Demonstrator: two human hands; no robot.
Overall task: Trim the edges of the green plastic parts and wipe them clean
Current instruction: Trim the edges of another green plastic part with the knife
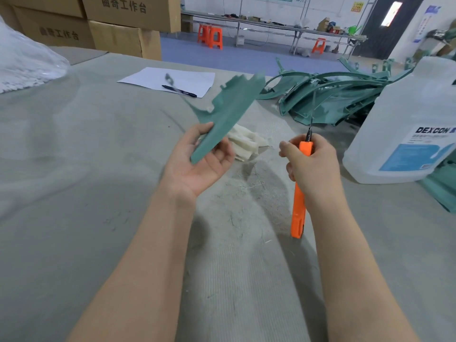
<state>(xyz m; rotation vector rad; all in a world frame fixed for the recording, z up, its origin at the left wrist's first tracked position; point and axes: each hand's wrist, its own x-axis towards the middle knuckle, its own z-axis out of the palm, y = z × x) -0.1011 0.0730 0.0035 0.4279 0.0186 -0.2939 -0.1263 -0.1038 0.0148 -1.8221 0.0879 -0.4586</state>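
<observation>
The left hand (197, 164) pinches a green part (223, 119), its long axis slanting up and away rightward. The right hand (312, 166), alongside, grips an orange trimmer (299, 193); its blade tip, seemingly, stands clear of the part.

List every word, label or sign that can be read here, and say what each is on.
"曲奇工作台": top cardboard box.
"曲奇工作台": lower cardboard box to its left.
"DEXCON": label of the translucent jug.
Too small or blurred to read: the jug label's fine print, the yellow wall sign, the blue wall poster.
No text shows on the green plastic part or the orange tool.
</observation>
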